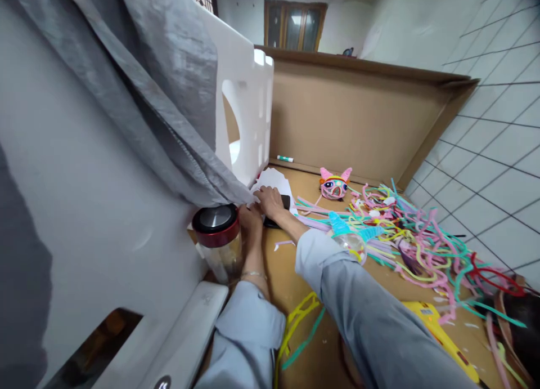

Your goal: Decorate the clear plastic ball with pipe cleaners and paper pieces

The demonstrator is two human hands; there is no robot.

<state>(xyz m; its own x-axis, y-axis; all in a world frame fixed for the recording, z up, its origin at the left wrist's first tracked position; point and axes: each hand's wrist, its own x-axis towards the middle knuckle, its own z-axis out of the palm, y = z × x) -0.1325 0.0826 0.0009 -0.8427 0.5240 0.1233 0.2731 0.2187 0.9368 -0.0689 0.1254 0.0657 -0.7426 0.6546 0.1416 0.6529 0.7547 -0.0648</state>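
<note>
My left hand (250, 215) and my right hand (270, 201) are close together beside the white chair back. Both have curled fingers; whatever they pinch is too small or hidden to make out. The lower corner of a grey cloth (185, 147), draped over the white plastic chair (248, 113), reaches their fingertips. White paper (274, 179) lies just behind the hands. A dark flat object (272, 223), perhaps a phone, shows partly under my right wrist. Left of my left hand stands a clear jar (216, 240) with a dark red collar and a metal-topped lid.
Pink, yellow and teal fuzzy stems (417, 242) spread across the right. Among them are a pink-eared animal head (334, 186) and a blue-eared one (352, 240). A yellow tool (439, 335) lies at front right. A marker (285, 159) rests by the cardboard wall (346, 116).
</note>
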